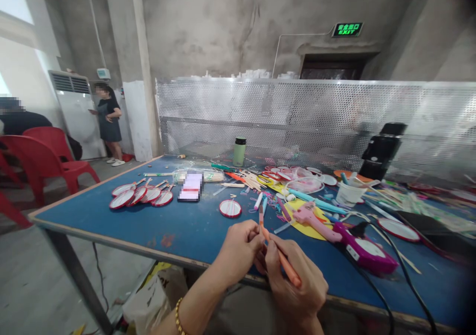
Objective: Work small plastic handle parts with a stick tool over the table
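Both my hands meet above the near edge of the blue table. My left hand is closed, pinching the upper end of a thin wooden stick that points up from my fingers. My right hand is closed around an orange pen-like tool, whose tip touches the stick between my fingers. A gold bracelet sits on my left wrist.
Several red-rimmed round fans lie at the left, one more at centre. A pink and a purple glue gun with black cords lie right. A green flask, white cup, perforated metal screen, red chairs and a standing person surround.
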A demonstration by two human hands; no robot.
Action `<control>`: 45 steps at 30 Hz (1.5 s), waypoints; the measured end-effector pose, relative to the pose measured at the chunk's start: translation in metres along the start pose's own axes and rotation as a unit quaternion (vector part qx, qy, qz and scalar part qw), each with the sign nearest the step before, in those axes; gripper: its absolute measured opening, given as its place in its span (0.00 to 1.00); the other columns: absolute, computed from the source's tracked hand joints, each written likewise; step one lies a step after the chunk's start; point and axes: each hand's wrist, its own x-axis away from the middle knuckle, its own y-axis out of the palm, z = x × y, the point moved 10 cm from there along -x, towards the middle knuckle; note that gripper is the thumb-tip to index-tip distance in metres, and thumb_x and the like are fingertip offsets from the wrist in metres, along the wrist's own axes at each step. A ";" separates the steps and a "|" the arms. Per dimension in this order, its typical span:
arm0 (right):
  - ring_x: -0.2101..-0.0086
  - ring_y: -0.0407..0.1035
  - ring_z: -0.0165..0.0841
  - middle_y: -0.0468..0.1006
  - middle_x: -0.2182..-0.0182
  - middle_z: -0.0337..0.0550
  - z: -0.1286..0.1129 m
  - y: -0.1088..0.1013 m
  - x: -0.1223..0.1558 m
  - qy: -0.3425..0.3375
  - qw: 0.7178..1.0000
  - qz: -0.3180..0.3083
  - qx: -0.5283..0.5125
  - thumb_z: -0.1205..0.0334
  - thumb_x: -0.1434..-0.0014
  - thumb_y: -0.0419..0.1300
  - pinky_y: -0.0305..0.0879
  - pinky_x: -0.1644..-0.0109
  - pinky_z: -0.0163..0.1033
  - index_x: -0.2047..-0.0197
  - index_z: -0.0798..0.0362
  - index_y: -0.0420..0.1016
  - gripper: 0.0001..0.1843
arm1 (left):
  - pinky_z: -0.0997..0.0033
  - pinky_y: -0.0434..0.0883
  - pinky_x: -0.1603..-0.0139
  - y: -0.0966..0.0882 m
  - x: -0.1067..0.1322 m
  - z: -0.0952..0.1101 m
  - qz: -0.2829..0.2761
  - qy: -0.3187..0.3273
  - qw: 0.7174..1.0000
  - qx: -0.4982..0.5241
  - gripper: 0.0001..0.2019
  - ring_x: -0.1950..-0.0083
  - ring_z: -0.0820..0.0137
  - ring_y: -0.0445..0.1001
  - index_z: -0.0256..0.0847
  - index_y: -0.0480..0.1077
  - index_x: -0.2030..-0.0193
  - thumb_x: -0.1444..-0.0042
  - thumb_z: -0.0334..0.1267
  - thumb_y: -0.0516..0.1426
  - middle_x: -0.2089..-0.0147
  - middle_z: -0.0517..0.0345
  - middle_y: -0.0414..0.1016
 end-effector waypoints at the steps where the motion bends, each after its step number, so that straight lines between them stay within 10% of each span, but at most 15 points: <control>1: 0.76 0.72 0.26 0.77 0.75 0.38 0.000 0.000 0.000 0.000 1.000 -0.001 -0.001 0.73 0.41 0.60 0.68 0.68 0.30 0.63 0.54 0.76 0.06 | 0.74 0.65 0.80 0.000 0.000 0.000 0.000 -0.001 1.000 0.000 0.11 0.81 0.73 0.69 0.39 0.63 0.72 0.48 0.44 0.57 0.79 0.63 0.69; 45: 0.76 0.72 0.25 0.78 0.76 0.37 -0.002 0.000 -0.003 -0.005 1.000 -0.008 0.018 0.72 0.40 0.59 0.67 0.68 0.29 0.64 0.54 0.76 0.05 | 0.73 0.68 0.80 0.003 -0.001 -0.004 -0.016 -0.004 1.000 0.010 0.13 0.82 0.72 0.69 0.39 0.63 0.71 0.47 0.46 0.57 0.79 0.62 0.68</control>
